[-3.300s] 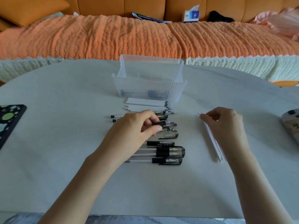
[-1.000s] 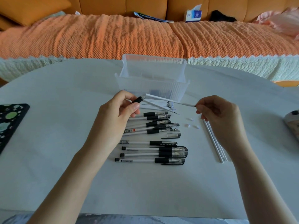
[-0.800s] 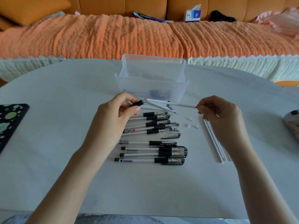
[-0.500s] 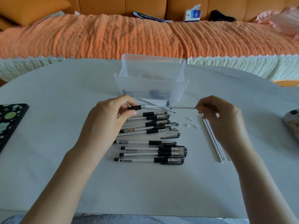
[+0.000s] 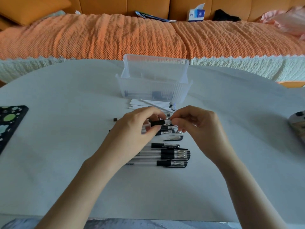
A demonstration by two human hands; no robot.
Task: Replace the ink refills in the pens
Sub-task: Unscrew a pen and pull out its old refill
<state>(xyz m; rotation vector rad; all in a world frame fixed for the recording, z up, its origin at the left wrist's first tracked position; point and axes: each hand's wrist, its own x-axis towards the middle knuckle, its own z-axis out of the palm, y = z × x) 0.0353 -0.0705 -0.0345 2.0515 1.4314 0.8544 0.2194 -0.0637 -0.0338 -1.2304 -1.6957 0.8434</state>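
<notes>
My left hand (image 5: 135, 131) grips a clear pen barrel by its black grip (image 5: 157, 123), just above the row of pens. My right hand (image 5: 198, 126) is close beside it and pinches the tip end of an ink refill (image 5: 170, 120) that runs into that barrel; most of the refill is hidden. Several black-and-clear pens (image 5: 171, 154) lie in rows on the table under my hands. A loose clear cap (image 5: 175, 138) lies among them. A stack of white refills (image 5: 153, 104) lies in front of a clear plastic box (image 5: 155, 90).
A black patterned object (image 5: 9, 121) lies at the table's left edge and a rounded device (image 5: 298, 123) at the right edge. Beyond the white table (image 5: 66, 96) is a sofa with an orange cover (image 5: 115, 35) and a tissue box (image 5: 196, 14).
My right hand has moved left up to my left hand, and the long white refill between them has slid into the barrel. Both hands have come lower over the pens.
</notes>
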